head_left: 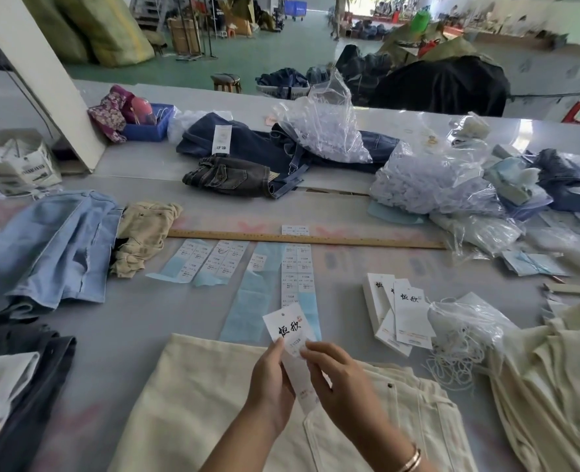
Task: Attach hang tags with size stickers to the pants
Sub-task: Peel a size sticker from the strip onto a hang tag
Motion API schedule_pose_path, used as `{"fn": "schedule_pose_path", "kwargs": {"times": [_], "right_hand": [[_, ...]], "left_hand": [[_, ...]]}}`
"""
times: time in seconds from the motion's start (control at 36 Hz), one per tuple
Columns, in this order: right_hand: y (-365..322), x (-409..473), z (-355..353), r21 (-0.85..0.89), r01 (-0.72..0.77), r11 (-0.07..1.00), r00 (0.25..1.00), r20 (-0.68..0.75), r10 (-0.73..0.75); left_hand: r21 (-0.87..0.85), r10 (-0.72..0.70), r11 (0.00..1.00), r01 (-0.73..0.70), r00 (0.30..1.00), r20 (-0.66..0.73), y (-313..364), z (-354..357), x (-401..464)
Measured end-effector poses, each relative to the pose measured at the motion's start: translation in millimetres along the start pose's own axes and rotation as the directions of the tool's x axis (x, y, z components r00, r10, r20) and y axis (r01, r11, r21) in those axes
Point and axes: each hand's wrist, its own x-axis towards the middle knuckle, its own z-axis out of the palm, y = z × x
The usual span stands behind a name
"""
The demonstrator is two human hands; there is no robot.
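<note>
Hands: my left hand (270,376) and right hand (341,373) pinch the hang tag (290,330).
Done: size sticker (296,345) on.
Left: tying it to the cream pants (213,403).

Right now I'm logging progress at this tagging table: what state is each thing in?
Hang tag: held up over the cream pants, size sticker on it.
Left hand: pinching the tag's left edge.
Right hand: fingertips on the sticker.
Cream pants: lying flat, no tag attached yet.
Sticker sheets: partly peeled, blue backing exposed.
Spare hang tags: loosely stacked.
String bag: open, strings spilling out.
</note>
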Motion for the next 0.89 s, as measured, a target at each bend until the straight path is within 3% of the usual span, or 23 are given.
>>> {"fn": "schedule_pose_path", "kwargs": {"times": [0.08,0.17,0.31,0.47,0.53,0.61,0.67,0.72,0.81,0.89], "right_hand": [[4.1,-3.5,3.1,-0.061,0.033,0.998,0.999,0.024,-0.031],[7.7,-7.2,2.6,-0.158,0.103,0.982,0.995,0.028,-0.099],[8.1,-20.6,-3.8,-0.31,0.186,0.932,0.982,0.071,-0.173],[23.2,-53.6,-20.4,-0.379,0.248,0.891,0.939,0.32,-0.126],[37.3,-65.7,-28.7,-0.36,0.275,0.891,0.931,0.33,-0.154],[71.3,-76.4,-44.8,-0.264,0.14,0.954,0.982,0.158,-0.1],[100.1,-74.5,-60.7,-0.282,-0.052,0.958,0.998,0.01,0.057],[130.2,-66.5,-77.0,-0.304,-0.262,0.916,0.965,-0.065,0.254],[166.5,-47.9,-94.8,-0.344,-0.436,0.832,0.894,-0.061,0.443],[196.4,-34.6,-93.0,-0.48,-0.497,0.723,0.812,0.036,0.582]], "left_hand": [[0.006,-0.001,1.0,0.001,1.0,0.004,-1.8,2.8,-2.7],[0.116,0.051,0.992,-0.05,0.999,-0.004,-3.9,8.1,-7.7],[0.276,0.057,0.961,-0.022,0.991,-0.121,-14.1,6.2,-6.2],[0.226,-0.018,0.972,0.064,0.979,-0.203,-24.7,0.0,6.0],[0.241,-0.032,0.966,0.091,0.971,-0.238,-27.7,-2.8,9.9],[0.265,-0.044,0.957,0.117,0.963,-0.265,-33.2,-6.7,13.2],[0.281,-0.044,0.951,0.126,0.959,-0.281,-38.0,-9.9,15.8],[0.297,-0.062,0.943,0.147,0.959,-0.278,-42.6,-12.0,16.0],[0.325,-0.08,0.93,0.173,0.957,-0.28,-49.3,-13.3,16.3],[0.366,-0.07,0.913,0.179,0.953,-0.294,-55.2,-9.9,17.0]]}}
